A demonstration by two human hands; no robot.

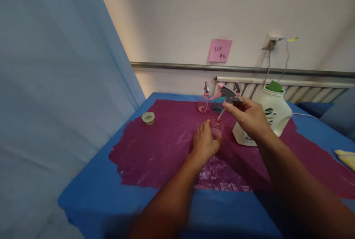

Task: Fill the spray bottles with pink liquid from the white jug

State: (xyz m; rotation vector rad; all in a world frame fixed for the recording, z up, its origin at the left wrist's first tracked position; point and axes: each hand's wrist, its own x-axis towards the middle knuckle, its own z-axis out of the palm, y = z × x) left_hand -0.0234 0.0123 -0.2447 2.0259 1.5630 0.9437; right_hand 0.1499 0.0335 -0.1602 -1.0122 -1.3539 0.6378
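Two bare forearms reach in from the near edge of the view, over a surface covered in blue cloth (91, 191) with a crinkled sheet of dark red plastic (161, 146) spread across its middle. The left hand (204, 143) is wrapped around a small clear bottle (216, 127) that stands on the red plastic near the centre; the bottle has a pinkish tint and its neck is open. The right hand (249, 116) is raised just above and to the right of that bottle, its fingers pinched on a grey and pink spray head (227, 94). A thin tube hangs from the spray head and slants down toward the bottle's neck; whether its tip is inside cannot be told. Just right of the right hand, touching the red plastic, stands a large white jug (273, 115) with a green cap resting loosely on its open top. Farther away, a second small spray bottle (204, 102) with a pink trigger stands upright. To the left, well apart from the hands, a pale green lid (148, 117) lies on the red plastic. On the far wall hangs a pink sticky note (220, 50) with handwriting too small to read. A pale blue curtain (55, 83) fills the left side.
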